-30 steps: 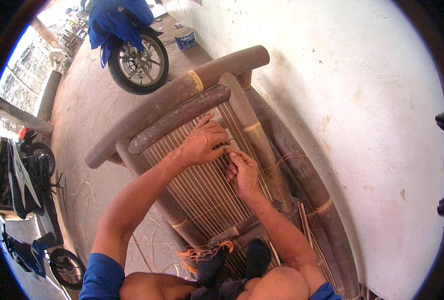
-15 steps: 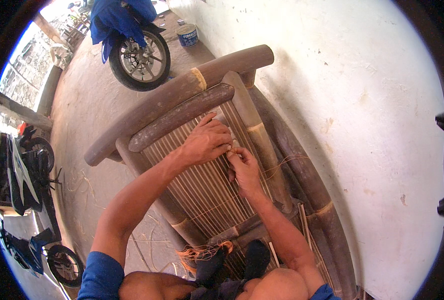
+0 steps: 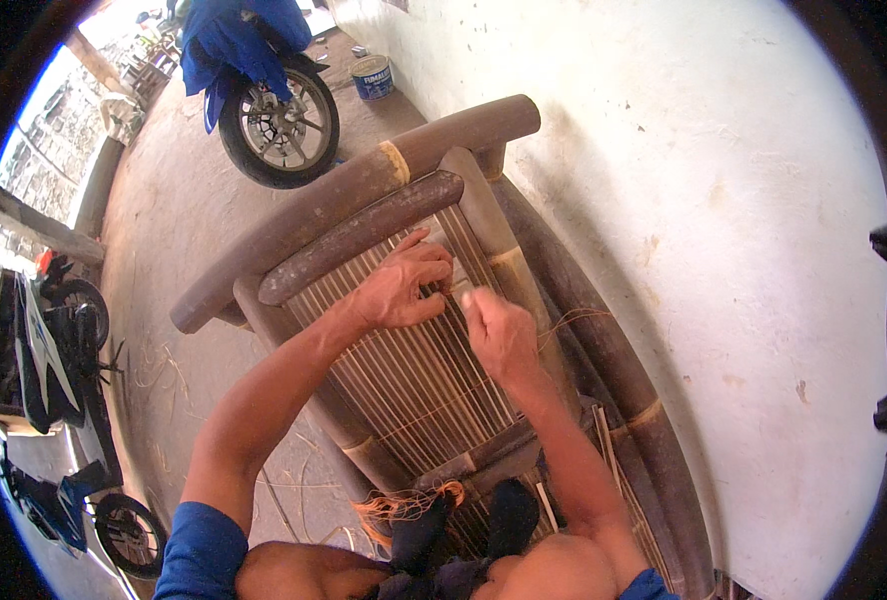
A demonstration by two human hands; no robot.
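A dark bamboo seat frame [image 3: 309, 222] stands before me, its panel of thin bamboo slats [image 3: 404, 390] bound by rows of thin cord. Over the upper right of this panel, my left hand [image 3: 404, 285] is closed in a pinch, some fingers stretched forward. My right hand [image 3: 505, 338] is closed just beside it, thumb uppermost. A thin orange cord [image 3: 576, 316] loops out on the far side of the right hand toward the right rail; a short length seems to run between both hands' fingertips, though it is very fine. A bundle of orange cord [image 3: 394, 506] lies near my feet.
A white wall [image 3: 734, 250] rises close on the right. Ahead stands a motorcycle wheel [image 3: 279, 130] under a blue cover, with a paint bucket [image 3: 372, 77] beyond. More motorcycles [image 3: 64, 340] are at the left. Loose strips [image 3: 309, 470] lie on the floor.
My hands, touching before, have drawn a little apart. The right hand has moved slightly right and turned, its fist now closed tighter; the left stays near the same spot.
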